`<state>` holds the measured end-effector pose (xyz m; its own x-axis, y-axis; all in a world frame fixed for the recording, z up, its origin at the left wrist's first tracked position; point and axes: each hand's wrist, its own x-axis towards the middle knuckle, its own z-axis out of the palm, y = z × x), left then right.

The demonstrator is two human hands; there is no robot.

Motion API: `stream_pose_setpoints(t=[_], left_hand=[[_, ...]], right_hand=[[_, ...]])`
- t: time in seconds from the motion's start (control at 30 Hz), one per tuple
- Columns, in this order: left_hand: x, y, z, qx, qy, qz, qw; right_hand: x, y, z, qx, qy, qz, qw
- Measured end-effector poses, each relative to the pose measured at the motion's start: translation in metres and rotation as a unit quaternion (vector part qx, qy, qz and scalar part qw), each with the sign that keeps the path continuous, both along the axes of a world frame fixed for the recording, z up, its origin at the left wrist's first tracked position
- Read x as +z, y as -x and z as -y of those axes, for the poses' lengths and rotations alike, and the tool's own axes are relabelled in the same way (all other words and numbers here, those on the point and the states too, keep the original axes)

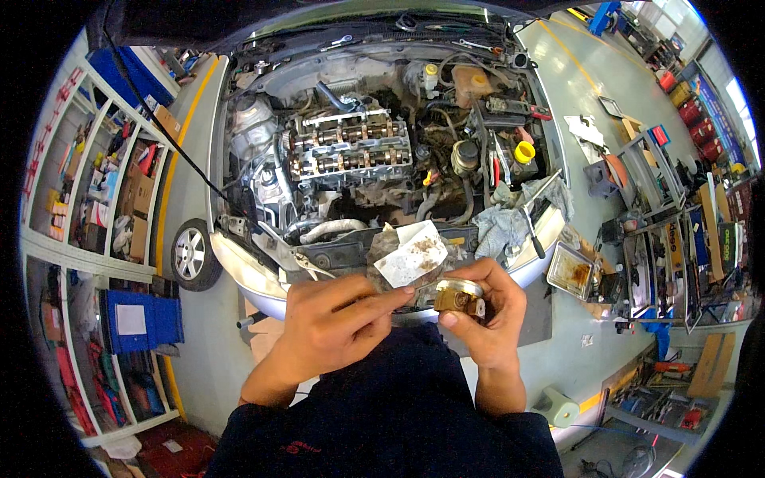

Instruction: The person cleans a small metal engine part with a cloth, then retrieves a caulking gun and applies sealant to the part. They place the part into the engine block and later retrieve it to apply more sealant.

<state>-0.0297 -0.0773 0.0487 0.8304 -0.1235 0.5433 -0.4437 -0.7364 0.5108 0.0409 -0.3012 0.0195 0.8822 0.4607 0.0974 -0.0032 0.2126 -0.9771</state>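
Dark shirt [358,406] cloth comes first, and just past it two bare hands work on the near side of the cylinder head [347,151]. The right hand [494,319] curls its fingers and thumb around a gold-brown piston [456,296] with a shiny top rim. The piston is held up in the air, on the near side of the cylinder head and a bit to its right. The left hand [327,323] is partly curled, with one finger stretched out close to the piston; I cannot tell if it touches it or pinches something thin. I think the big worry is a drop: if the piston is oily, or the right hand lets go a little, it could slip, hit the hard floor [199,334], and get a dent. A sharp edge might also nick a finger, as the hands look bare. Dirty white paper [410,251] lies nearer than the cylinder head, and its grime could rub onto clean metal if they touch. Bits of that dirt could also fall into the cylinder head, because its camshafts [347,135] sit bare. To its right, a black-handled bar [532,231] by a grey rag [502,233] could slide off if bumped.
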Motion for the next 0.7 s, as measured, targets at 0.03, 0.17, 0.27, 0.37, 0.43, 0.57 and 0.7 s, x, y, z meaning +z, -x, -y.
stream_pose_setpoints(t=[0.03, 0.17, 0.27, 0.37, 0.43, 0.57, 0.7], left_hand=[[-0.001, 0.0, 0.001, -0.001, 0.001, 0.005, 1.0], [-0.001, 0.0, 0.004, 0.0, 0.01, 0.009, 1.0], [-0.001, 0.001, 0.003, 0.001, -0.001, 0.009, 1.0], [0.002, 0.002, 0.005, -0.002, -0.011, 0.004, 1.0], [0.003, 0.001, 0.006, -0.001, -0.01, 0.005, 1.0], [0.006, 0.003, 0.012, 0.0, -0.012, -0.008, 1.0], [0.0, 0.006, 0.009, 0.006, -0.01, -0.007, 1.0]], right_hand=[[0.0, 0.001, 0.0, -0.005, -0.007, -0.008, 1.0], [-0.001, 0.0, 0.002, 0.002, 0.009, 0.004, 1.0], [-0.003, 0.0, 0.002, -0.006, 0.012, 0.021, 1.0], [-0.001, 0.001, 0.004, 0.002, 0.017, 0.012, 1.0], [0.0, 0.002, 0.003, -0.003, 0.003, 0.012, 1.0], [-0.003, 0.002, 0.002, 0.002, 0.006, 0.012, 1.0], [-0.006, 0.001, 0.004, -0.004, 0.002, 0.01, 1.0]])
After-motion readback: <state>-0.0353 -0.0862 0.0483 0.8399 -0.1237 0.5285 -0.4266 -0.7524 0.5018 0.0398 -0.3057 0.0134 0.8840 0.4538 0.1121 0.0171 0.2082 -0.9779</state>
